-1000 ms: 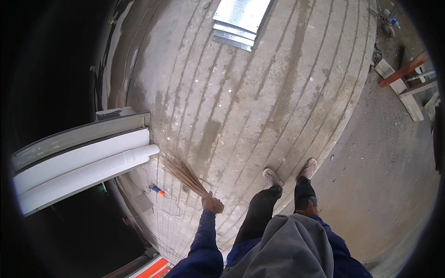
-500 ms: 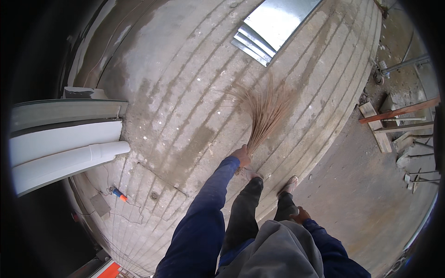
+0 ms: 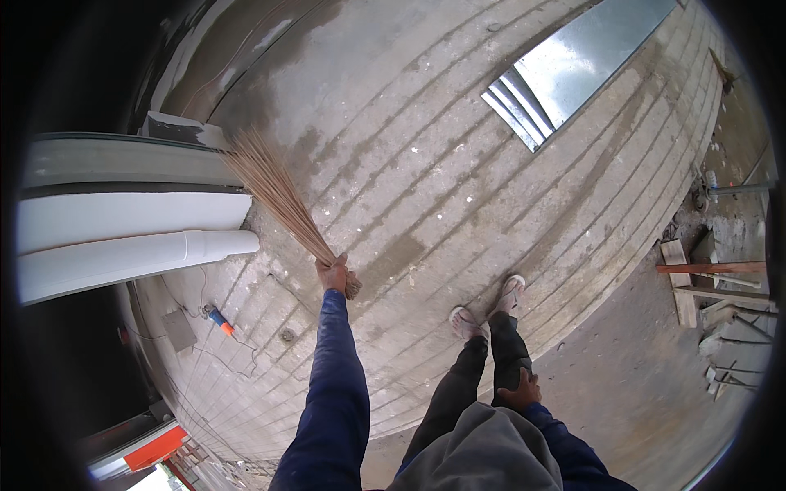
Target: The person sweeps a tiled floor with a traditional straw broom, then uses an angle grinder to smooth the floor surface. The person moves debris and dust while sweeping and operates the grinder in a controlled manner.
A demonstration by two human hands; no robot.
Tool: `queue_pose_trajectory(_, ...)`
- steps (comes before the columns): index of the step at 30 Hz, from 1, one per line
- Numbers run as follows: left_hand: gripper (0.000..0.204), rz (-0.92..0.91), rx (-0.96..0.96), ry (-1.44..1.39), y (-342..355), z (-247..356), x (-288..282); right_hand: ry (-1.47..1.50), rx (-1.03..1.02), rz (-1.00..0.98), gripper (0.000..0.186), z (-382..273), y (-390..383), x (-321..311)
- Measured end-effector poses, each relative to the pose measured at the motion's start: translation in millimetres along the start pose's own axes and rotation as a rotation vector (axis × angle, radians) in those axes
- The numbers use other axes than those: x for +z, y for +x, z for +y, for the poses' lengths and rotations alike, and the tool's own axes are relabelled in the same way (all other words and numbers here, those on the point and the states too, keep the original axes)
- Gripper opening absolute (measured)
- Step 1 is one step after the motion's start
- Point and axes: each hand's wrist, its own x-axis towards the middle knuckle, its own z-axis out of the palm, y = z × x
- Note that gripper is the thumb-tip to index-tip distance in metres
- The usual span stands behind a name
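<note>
My left hand (image 3: pixel 332 272) is wrapped round the bound end of a broom of thin brown sticks (image 3: pixel 282 196). The broom slants up and left from my fist, and its loose tips fan out by the end of a long pale panel (image 3: pixel 131 162). My right hand (image 3: pixel 521 393) rests on my right leg near the knee, fingers apart, holding nothing. Beneath the broom lies a grooved concrete floor (image 3: pixel 393 196) with small white specks and darker damp-looking patches.
A white pipe (image 3: pixel 164 252) lies beside the panel at left. A blue and orange corded power tool (image 3: pixel 219 319) sits near a grey block (image 3: pixel 179 329). Shiny metal sheets (image 3: pixel 581 65) lie stacked at far right. Wooden pieces (image 3: pixel 684 282) lie past the slab's right edge.
The broom has swung left from in front of my feet to the panel's end, held in my left hand. My feet stand closer together, and the view has shifted.
</note>
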Motion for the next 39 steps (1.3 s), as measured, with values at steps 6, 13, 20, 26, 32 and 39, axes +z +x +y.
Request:
queue_pose_trajectory(6, 0.074, -0.633, 0.14, 1.108, -6, -26, 122, -0.161, 0.009, -0.016, 0.107, -50, 26, -44)
queue_pose_trajectory(13, 0.095, -0.715, 0.274, 1.27, -80, 108, 72, -0.138, 0.011, -0.082, 0.107, -64, 37, -100)
queue_pose_trajectory(20, 0.076, -0.24, 0.145, 0.503, 34, 115, 146, -0.131, -0.007, -0.104, 0.107, -46, 65, -110)
queue_pose_trajectory(26, 0.07, -0.983, 0.049, 1.496, -97, 16, 308, -0.175, -0.013, -0.112, 0.098, -59, 62, -124)
queue_pose_trajectory(32, 0.081, -1.487, 0.366, 1.588, -230, 56, 274, -0.105, 0.017, -0.114, 0.097, -55, 71, -131)
queue_pose_trajectory(39, 0.086, -0.692, 0.229, 0.917, -179, 64, 182, 0.031, 0.027, -0.158, 0.098, -37, 69, -126)
